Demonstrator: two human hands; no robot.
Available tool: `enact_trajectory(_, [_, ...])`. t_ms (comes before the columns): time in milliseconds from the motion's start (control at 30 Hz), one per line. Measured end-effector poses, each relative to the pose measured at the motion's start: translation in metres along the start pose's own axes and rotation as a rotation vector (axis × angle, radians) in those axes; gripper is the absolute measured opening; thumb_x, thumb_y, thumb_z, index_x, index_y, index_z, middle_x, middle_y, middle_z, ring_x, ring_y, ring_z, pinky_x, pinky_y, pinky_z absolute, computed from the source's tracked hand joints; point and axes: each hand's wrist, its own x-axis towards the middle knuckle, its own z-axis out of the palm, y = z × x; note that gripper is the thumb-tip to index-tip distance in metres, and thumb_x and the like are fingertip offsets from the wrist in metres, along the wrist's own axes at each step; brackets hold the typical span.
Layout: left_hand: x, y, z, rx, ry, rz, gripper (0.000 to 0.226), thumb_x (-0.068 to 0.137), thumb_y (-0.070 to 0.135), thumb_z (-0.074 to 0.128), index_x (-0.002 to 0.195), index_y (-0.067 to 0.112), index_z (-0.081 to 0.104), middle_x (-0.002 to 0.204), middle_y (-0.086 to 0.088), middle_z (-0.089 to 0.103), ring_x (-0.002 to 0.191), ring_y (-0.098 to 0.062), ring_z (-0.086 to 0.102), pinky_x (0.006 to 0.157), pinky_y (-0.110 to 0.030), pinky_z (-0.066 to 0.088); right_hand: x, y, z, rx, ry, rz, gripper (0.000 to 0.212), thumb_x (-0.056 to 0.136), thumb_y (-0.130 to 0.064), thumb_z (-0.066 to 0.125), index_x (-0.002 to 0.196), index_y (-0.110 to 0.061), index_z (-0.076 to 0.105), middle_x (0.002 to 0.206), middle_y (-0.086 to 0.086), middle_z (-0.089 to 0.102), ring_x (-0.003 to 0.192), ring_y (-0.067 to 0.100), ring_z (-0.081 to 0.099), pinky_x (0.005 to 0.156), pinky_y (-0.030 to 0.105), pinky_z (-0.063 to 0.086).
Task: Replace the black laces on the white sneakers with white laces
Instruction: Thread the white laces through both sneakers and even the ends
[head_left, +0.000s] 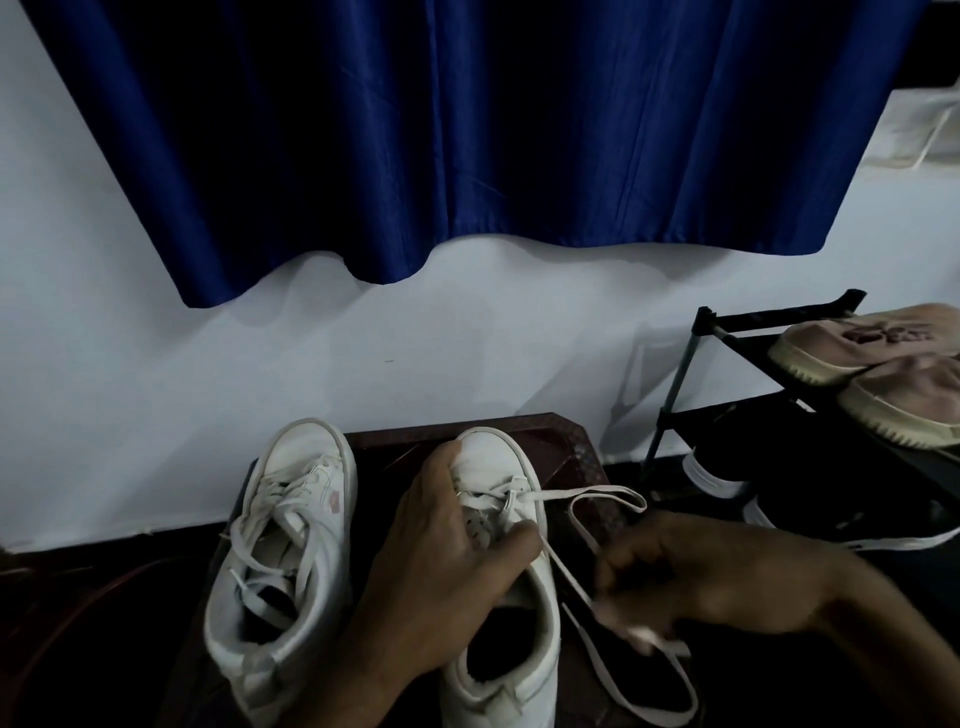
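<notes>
Two white sneakers stand side by side on a dark wooden stool (566, 441). The left sneaker (283, 551) is laced with a loose white lace. My left hand (441, 551) grips the right sneaker (504, 649) over its tongue, thumb by the eyelets. A white lace (587, 496) is threaded through that shoe's lowest eyelets and loops out to the right. My right hand (691, 582), blurred, pinches this lace beside the shoe. The lace's tail (670, 691) curls down over the stool. No black lace is visible.
A black shoe rack (727, 374) stands at the right with beige sneakers (883, 364) on top and black shoes (810, 499) below. A blue curtain (467, 130) hangs over the white wall behind. The dark floor lies at the left.
</notes>
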Motion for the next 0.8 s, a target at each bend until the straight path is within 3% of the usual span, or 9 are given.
enact_trajectory(67, [0.0,0.001,-0.001,0.003,0.003,0.001,0.1,0.054,0.07,0.053,0.144,0.035,0.028,0.138,0.015,0.047,0.128,-0.005,0.045,0.11,-0.034,0.037,-0.008,0.004,-0.003,-0.084,-0.045,0.047,0.022,0.094,-0.044,0.062,0.085,-0.026,0.07,0.076,-0.01,0.064,0.071,0.001,0.054,0.073,0.026,0.045])
enact_trajectory(233, [0.001,-0.003,0.001,-0.015,0.008,-0.019,0.102,0.055,0.072,0.056,0.146,0.037,0.025,0.142,0.018,0.044,0.131,-0.003,0.043,0.11,-0.036,0.038,0.031,-0.006,0.022,-0.099,0.495,-0.071,0.034,0.089,-0.057,0.057,0.088,-0.024,0.067,0.081,-0.01,0.068,0.074,0.002,0.061,0.072,0.027,0.05])
enact_trajectory(333, [0.0,-0.003,0.002,-0.038,0.017,-0.019,0.098,0.058,0.073,0.059,0.144,0.039,0.028,0.139,0.017,0.047,0.129,-0.005,0.046,0.109,-0.038,0.04,0.041,-0.01,0.031,-0.169,0.626,-0.093,0.021,0.092,-0.043,0.061,0.086,-0.024,0.067,0.077,-0.006,0.069,0.072,0.006,0.064,0.07,0.032,0.051])
enact_trajectory(433, [0.001,-0.003,0.002,-0.022,0.024,-0.021,0.095,0.057,0.068,0.058,0.141,0.036,0.031,0.136,0.014,0.05,0.126,-0.008,0.049,0.107,-0.039,0.041,0.036,-0.012,0.027,-0.167,0.577,-0.077,0.023,0.095,-0.036,0.057,0.078,-0.022,0.065,0.071,-0.007,0.067,0.064,0.003,0.061,0.063,0.027,0.048])
enact_trajectory(500, [0.002,-0.004,0.003,-0.006,0.025,-0.018,0.09,0.057,0.066,0.059,0.138,0.036,0.035,0.133,0.013,0.053,0.124,-0.009,0.052,0.105,-0.04,0.043,0.028,-0.011,0.02,0.029,0.457,0.026,0.031,0.096,-0.027,0.056,0.067,-0.018,0.06,0.06,-0.004,0.061,0.05,0.004,0.049,0.051,0.02,0.038])
enact_trajectory(567, [0.001,-0.004,0.003,0.003,0.011,-0.027,0.088,0.057,0.068,0.058,0.136,0.036,0.036,0.13,0.013,0.055,0.121,-0.009,0.053,0.104,-0.039,0.044,0.02,-0.009,0.014,0.252,0.355,0.114,0.033,0.095,-0.02,0.056,0.063,-0.011,0.058,0.059,0.003,0.054,0.05,0.011,0.04,0.047,0.018,0.032])
enact_trajectory(633, [0.0,-0.004,0.002,-0.019,0.002,-0.032,0.083,0.06,0.069,0.06,0.133,0.038,0.038,0.127,0.015,0.057,0.119,-0.007,0.054,0.102,-0.037,0.045,0.021,-0.008,0.012,0.286,0.323,0.141,0.033,0.094,-0.019,0.056,0.063,-0.009,0.059,0.06,0.007,0.057,0.051,0.013,0.041,0.047,0.017,0.033])
enact_trajectory(733, [-0.004,-0.004,0.003,-0.201,0.134,-0.05,0.046,0.079,0.065,0.064,0.115,0.039,0.051,0.111,0.025,0.063,0.106,0.007,0.058,0.09,-0.022,0.046,0.032,-0.011,0.018,0.212,0.426,0.061,0.034,0.095,-0.032,0.059,0.074,-0.007,0.068,0.072,0.007,0.07,0.06,0.014,0.059,0.06,0.02,0.046])
enact_trajectory(800, [-0.008,-0.014,0.002,-0.292,0.256,-0.054,0.014,0.091,0.039,0.062,0.102,0.032,0.058,0.101,0.027,0.065,0.096,0.009,0.061,0.085,-0.02,0.044,0.037,-0.013,0.023,0.152,0.523,-0.013,0.038,0.087,-0.051,0.06,0.08,-0.015,0.07,0.078,0.001,0.072,0.075,0.018,0.066,0.074,0.03,0.052])
